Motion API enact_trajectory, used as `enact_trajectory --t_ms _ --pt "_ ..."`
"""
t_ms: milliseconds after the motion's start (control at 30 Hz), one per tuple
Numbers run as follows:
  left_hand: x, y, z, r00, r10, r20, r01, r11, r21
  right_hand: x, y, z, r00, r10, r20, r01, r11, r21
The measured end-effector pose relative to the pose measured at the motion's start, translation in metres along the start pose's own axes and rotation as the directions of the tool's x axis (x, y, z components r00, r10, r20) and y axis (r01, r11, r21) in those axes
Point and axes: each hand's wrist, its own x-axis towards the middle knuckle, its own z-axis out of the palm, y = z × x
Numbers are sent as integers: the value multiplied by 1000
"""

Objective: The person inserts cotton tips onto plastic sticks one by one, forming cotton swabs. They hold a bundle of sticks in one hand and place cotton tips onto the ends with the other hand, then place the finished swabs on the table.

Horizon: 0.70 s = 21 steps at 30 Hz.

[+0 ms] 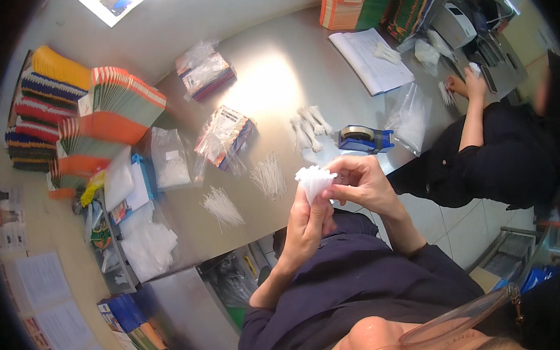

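Workpiece: one bundle of thin white strips (315, 179), held in front of the torso, above the near edge of the counter (251, 210). The strip heads form a spread crown at the top; the stems narrow downward into the fingers.

Left grip (307, 226): closed around the lower stems, thumb laid along the near side. Right grip (368, 185): partly closed, thumb and fingers meeting at the right flank of the bundle, just below the heads. Whether it pinches stems or only steadies them cannot be determined.

Governing relation: the long axis of the bundle stands roughly upright, crown pointing away from the body. The bundle lies directly inside the left grip and immediately left of the right grip.

Adjacent items: the blue tape dispenser (357, 146) sits just beyond the right grip, the nearer of the two. Gathered white bundles (310, 127) lie left of the dispenser. Two loose strip piles, the nearer pile (222, 208) and the farther pile (269, 177), lie to the left of the hands.
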Motion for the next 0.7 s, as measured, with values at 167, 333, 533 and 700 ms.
enact_trajectory --t_ms 167,333,533,700 --pt "0 13 6 984 157 -84 -154 987 39 5 -4 11 987 -146 -61 146 989 -5" --pt "-9 20 4 985 85 -151 -92 995 -40 5 -13 15 991 -106 -80 113 990 89" --pt "-13 22 -1 983 119 -140 -134 985 -104 11 -18 20 994 -107 -30 111 978 179" --pt "-17 22 1 975 137 -172 -152 986 -74 9 -25 21 995 -96 -35 100 982 159"
